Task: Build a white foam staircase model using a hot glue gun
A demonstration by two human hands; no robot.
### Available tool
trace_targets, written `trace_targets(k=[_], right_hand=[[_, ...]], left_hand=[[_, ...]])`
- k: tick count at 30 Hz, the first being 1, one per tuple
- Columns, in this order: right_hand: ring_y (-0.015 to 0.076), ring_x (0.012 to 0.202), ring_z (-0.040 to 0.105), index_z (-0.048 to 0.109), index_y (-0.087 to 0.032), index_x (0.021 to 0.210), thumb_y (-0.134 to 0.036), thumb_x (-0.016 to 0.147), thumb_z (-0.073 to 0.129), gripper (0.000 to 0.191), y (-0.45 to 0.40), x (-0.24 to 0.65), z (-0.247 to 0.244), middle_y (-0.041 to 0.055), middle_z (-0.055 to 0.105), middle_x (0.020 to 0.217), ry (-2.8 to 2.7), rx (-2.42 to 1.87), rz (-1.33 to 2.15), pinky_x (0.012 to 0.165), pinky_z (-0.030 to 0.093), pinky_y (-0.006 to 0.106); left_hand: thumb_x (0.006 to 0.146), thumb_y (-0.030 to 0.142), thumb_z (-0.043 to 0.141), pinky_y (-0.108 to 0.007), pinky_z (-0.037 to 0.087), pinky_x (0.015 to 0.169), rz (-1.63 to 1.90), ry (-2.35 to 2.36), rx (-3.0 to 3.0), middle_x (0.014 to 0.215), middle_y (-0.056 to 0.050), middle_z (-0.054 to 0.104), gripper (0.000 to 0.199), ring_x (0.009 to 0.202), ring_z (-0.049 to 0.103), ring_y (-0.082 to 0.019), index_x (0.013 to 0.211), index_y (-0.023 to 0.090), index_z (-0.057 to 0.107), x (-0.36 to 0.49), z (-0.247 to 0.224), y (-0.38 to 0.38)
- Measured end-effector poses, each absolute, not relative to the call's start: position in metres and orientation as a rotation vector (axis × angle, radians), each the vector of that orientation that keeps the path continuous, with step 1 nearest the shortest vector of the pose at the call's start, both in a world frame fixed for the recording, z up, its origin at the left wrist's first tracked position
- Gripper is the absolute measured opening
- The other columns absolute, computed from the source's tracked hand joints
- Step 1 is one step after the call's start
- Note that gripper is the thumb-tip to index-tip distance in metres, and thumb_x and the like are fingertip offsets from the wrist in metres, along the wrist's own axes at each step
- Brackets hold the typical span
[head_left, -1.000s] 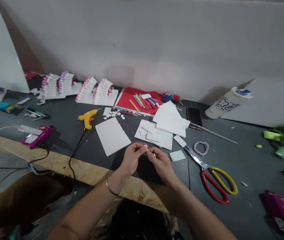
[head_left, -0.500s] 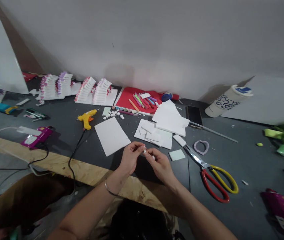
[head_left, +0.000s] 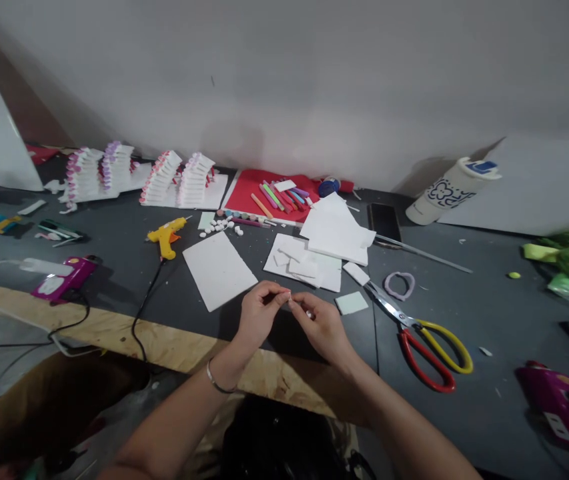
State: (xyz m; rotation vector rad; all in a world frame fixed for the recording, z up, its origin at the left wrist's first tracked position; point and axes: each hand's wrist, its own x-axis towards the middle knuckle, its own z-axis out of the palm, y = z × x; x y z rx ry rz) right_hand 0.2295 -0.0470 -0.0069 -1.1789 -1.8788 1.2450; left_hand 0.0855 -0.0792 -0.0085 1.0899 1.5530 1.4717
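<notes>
In front of me at the table's edge, my left hand [head_left: 260, 313] and my right hand [head_left: 321, 327] meet at the fingertips. Both are closed in a pinch on one small white piece [head_left: 289, 297], mostly covered by the fingers. A second white bit [head_left: 309, 313] shows at the curled fingers of my right hand. Just beyond my left hand lies a blank white board [head_left: 220, 270]. Small white balls [head_left: 220, 228], like the piece in colour, lie behind that board. Past my right hand are a pale rectangular piece [head_left: 351, 303] and cut white sheets [head_left: 337, 230].
Large scissors [head_left: 404, 327] with red and yellow handles lie at right. A yellow glue gun [head_left: 165, 237] and a purple power strip [head_left: 67, 277] are at left. White stepped models [head_left: 159, 180], markers [head_left: 284, 199], a phone [head_left: 384, 223] and a tumbler [head_left: 447, 193] line the back.
The view has shifted slightly, so the table's things sit a little further left and up. My hands stay together, with the white piece now more covered by the fingertips.
</notes>
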Motion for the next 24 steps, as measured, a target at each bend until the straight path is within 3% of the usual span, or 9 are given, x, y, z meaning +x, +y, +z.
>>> trace_targets(k=[8,19,24], right_hand=[[0.0127,0.052,0.051,0.074,-0.02,0.085,-0.04,0.089,0.051,0.03,-0.047,0.231,-0.005,0.0004,0.069,0.067,-1.897,-1.194,1.128,0.051,0.037,0.024],[0.0154,0.056,0.058,0.074,-0.021,0.083,-0.038,0.089,0.05,0.03,-0.046,0.232,-0.012,0.0027,0.072,0.07,-1.982,-1.241,1.044,0.055,0.041,0.025],[0.0162,0.059,0.061,0.074,-0.021,0.081,-0.038,0.09,0.05,0.031,-0.045,0.231,-0.014,0.0031,0.075,0.073,-1.956,-1.193,1.095,0.056,0.043,0.025]], left_hand=[[0.087,0.029,0.065,-0.024,0.049,0.059,1.312,1.524,1.39,0.08,-0.002,0.07,0.015,0.061,0.061,-0.012,0.082,0.019,0.074,0.076,-0.003,-0.078],[0.097,0.021,0.051,-0.029,0.054,0.07,1.262,1.726,2.227,0.082,-0.005,0.067,0.018,0.078,0.063,-0.016,0.088,0.017,0.067,0.075,-0.009,-0.081],[0.097,0.012,0.045,-0.033,0.055,0.072,1.11,1.647,2.515,0.085,-0.009,0.067,0.02,0.078,0.061,-0.019,0.102,0.012,0.065,0.073,-0.013,-0.088]])
